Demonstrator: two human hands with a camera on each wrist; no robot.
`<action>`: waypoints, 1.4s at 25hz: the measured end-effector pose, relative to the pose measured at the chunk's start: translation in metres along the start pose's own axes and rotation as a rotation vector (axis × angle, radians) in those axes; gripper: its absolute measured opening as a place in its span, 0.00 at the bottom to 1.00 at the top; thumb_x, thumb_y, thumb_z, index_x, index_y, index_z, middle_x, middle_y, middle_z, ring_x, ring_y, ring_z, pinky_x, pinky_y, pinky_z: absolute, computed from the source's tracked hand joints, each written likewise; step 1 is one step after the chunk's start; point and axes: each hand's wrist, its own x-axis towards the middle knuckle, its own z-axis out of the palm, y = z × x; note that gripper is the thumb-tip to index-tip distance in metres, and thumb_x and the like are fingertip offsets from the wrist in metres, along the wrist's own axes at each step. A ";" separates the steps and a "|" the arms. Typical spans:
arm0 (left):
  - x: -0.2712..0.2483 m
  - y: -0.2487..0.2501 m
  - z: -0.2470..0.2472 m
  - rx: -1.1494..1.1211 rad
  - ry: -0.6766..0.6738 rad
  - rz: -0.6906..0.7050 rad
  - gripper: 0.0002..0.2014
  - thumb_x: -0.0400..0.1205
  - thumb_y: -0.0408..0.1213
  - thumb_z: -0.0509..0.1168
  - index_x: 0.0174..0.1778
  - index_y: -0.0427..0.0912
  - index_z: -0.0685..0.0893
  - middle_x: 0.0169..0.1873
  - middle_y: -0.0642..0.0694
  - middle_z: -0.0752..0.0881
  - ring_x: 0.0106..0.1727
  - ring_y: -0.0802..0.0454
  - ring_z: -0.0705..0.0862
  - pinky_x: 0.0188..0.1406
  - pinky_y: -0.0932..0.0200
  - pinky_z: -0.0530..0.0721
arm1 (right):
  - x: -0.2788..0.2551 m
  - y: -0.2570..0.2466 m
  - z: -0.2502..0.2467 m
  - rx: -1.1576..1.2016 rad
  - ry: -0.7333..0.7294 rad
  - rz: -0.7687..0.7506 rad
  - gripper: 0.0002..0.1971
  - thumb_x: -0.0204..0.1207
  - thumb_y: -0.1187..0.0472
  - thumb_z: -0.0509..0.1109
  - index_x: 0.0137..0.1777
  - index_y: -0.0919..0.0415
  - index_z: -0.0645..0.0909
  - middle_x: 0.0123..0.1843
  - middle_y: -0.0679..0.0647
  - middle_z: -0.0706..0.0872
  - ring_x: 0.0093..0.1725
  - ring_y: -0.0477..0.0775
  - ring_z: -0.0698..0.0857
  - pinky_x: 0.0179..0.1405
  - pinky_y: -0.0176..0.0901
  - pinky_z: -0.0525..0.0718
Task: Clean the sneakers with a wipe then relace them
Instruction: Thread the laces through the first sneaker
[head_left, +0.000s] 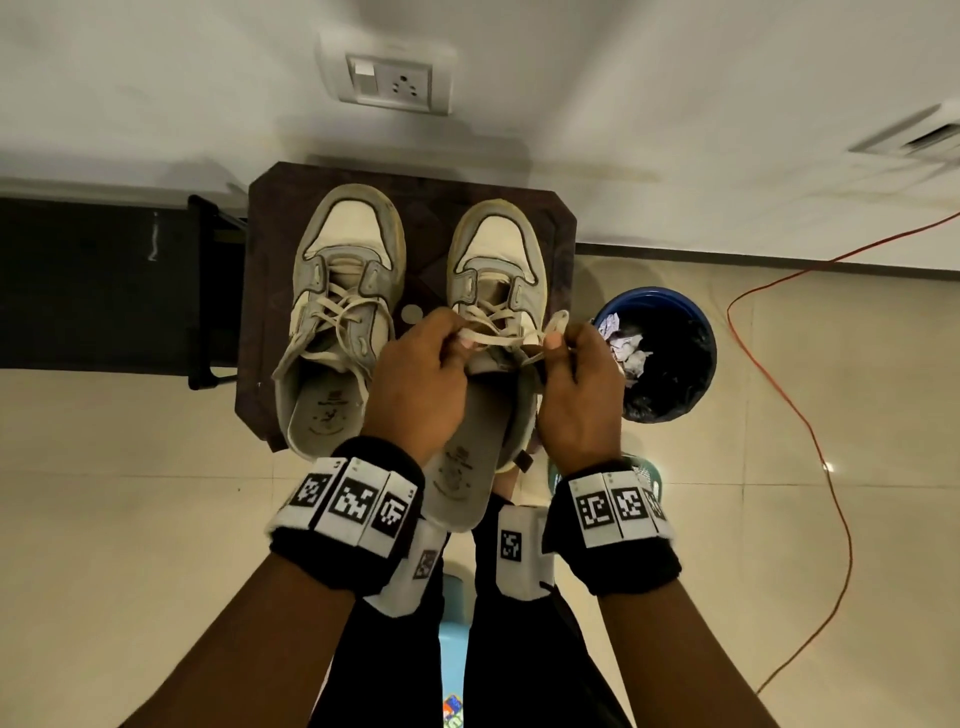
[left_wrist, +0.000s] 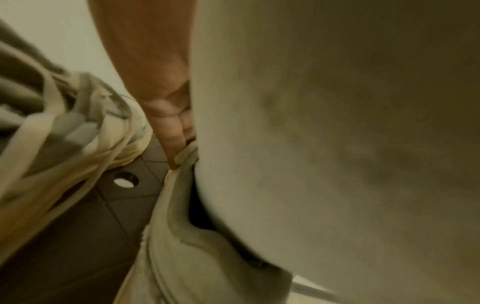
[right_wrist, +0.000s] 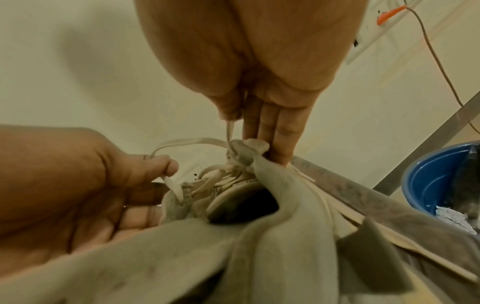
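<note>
Both sneakers sit side by side, toes to the wall, on the dark stool (head_left: 270, 291). Left sneaker (head_left: 340, 312): lace crossed through the eyelets up to the collar, ends loose, so relacing there looks about done, not yet tied.

Right sneaker (head_left: 493, 291): I am working on this one. My left hand (head_left: 415, 384) pinches one run of its lace (head_left: 498, 340) between thumb and forefinger, other fingers curled. My right hand (head_left: 576, 395) pinches the other end just above the top eyelet, remaining fingers held straight against the collar. The lace is stretched between the two hands over the tongue.

Wiping judged finished: crumpled used wipes (head_left: 626, 345) lie in the blue bin (head_left: 691, 322) beside the stool. Uppers still look scuffed, though the dim light makes this hard to grade.

Remaining: top eyelets of the right sneaker, then knots on both
</note>
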 end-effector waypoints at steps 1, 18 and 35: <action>-0.002 -0.001 0.000 -0.086 0.011 -0.044 0.07 0.86 0.36 0.58 0.44 0.47 0.80 0.34 0.54 0.80 0.38 0.55 0.79 0.36 0.60 0.75 | -0.001 0.000 -0.002 0.007 -0.003 0.003 0.10 0.84 0.55 0.59 0.51 0.61 0.78 0.39 0.46 0.81 0.40 0.51 0.81 0.43 0.54 0.81; -0.005 0.036 -0.039 -0.563 0.093 -0.114 0.18 0.86 0.45 0.58 0.32 0.51 0.85 0.37 0.48 0.88 0.52 0.43 0.88 0.63 0.41 0.82 | -0.001 -0.020 -0.031 0.549 -0.125 0.049 0.06 0.80 0.67 0.66 0.45 0.60 0.84 0.35 0.53 0.89 0.40 0.51 0.88 0.46 0.43 0.86; 0.024 0.052 -0.051 0.137 -0.346 0.259 0.17 0.87 0.50 0.54 0.53 0.46 0.86 0.40 0.48 0.89 0.44 0.52 0.88 0.53 0.44 0.85 | 0.024 -0.046 -0.036 0.276 -0.395 -0.252 0.15 0.80 0.64 0.67 0.37 0.76 0.84 0.29 0.63 0.85 0.29 0.50 0.82 0.33 0.47 0.81</action>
